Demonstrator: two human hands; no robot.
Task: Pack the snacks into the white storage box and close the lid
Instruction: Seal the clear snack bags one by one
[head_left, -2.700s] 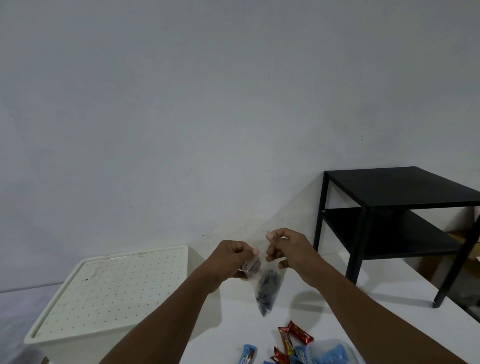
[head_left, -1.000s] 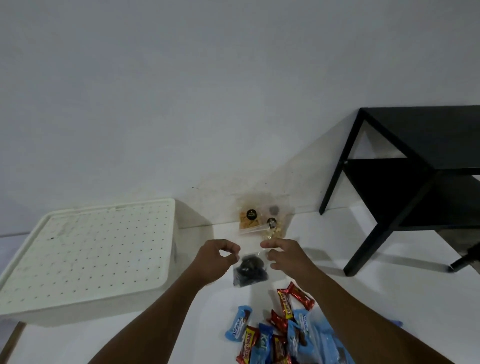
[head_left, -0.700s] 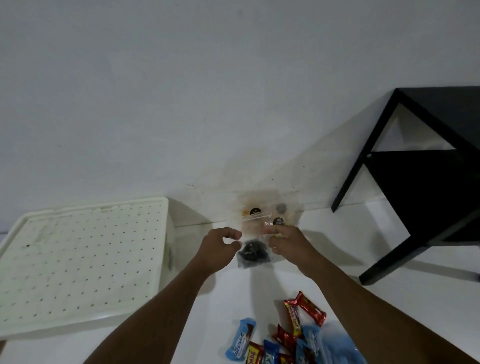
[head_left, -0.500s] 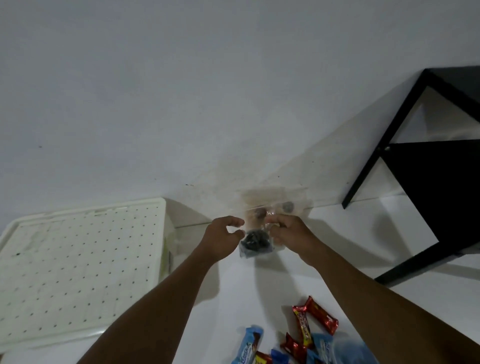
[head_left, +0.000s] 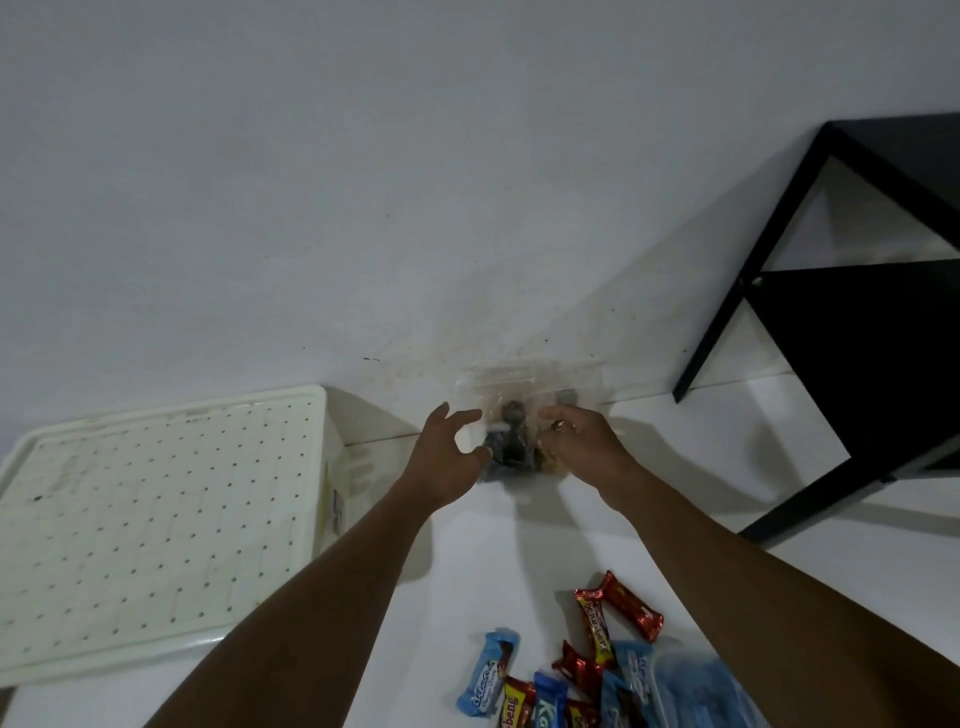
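I am spreading my left hand (head_left: 445, 457) open and curling my right hand (head_left: 576, 441) beside the dark snack bag (head_left: 506, 451) between them, risking toppling the bags (head_left: 524, 395) behind.

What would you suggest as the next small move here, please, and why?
Probably draw both hands back from the clear bags by the wall. The left hand is spread open, and the right hand's grip is unclear. The white storage box has its lid on, so lifting it likely comes next.
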